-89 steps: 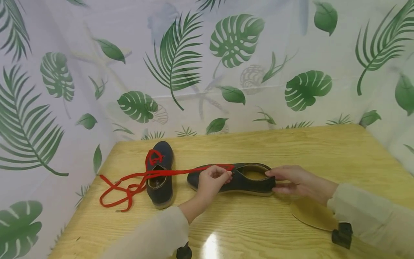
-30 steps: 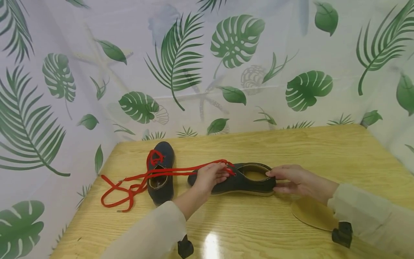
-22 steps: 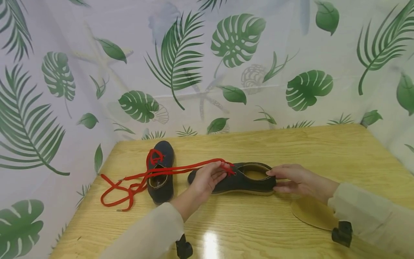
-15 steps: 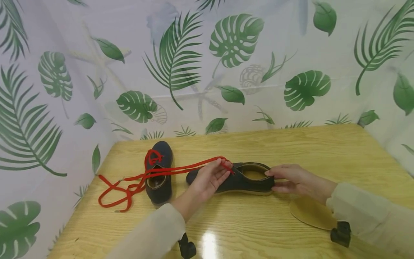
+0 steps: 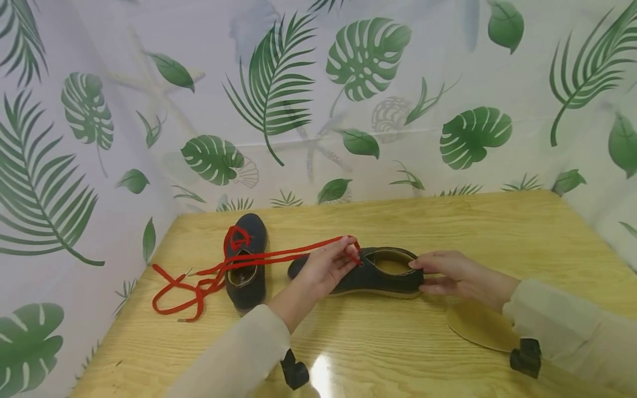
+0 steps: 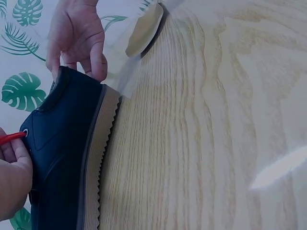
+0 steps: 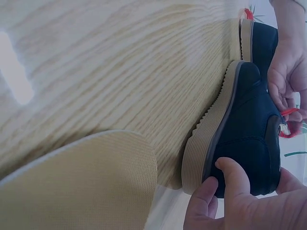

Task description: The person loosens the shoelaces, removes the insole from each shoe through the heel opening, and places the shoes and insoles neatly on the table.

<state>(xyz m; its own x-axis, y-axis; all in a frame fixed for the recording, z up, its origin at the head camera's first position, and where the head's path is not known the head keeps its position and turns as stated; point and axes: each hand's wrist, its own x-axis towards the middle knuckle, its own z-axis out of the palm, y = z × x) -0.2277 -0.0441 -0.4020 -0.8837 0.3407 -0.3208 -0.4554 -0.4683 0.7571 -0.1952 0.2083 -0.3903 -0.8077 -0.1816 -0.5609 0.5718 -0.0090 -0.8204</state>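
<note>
A dark navy shoe (image 5: 383, 284) lies on the table, toe to the left, its sole facing the near side. My right hand (image 5: 460, 275) grips its heel, thumb at the collar and fingers behind. In the right wrist view, fingers (image 7: 232, 175) of that hand press the heel above the sole. My left hand (image 5: 318, 271) is at the lacing, pinching the red shoelace (image 5: 298, 250) by the eyelets; the left wrist view shows the lace at an eyelet (image 6: 26, 132). From there the lace runs left across a second navy shoe (image 5: 249, 287).
The second shoe stands toe away at the left, with red lace ends (image 5: 174, 298) looped beside it. A tan insole (image 5: 478, 326) lies under my right forearm. Behind the wooden table (image 5: 378, 342) hangs a leaf-patterned cloth (image 5: 298, 110).
My left hand has moved slightly up and away from the eyelets, raising the red lace, which now loops above the shoe. The right hand stays at the heel.
</note>
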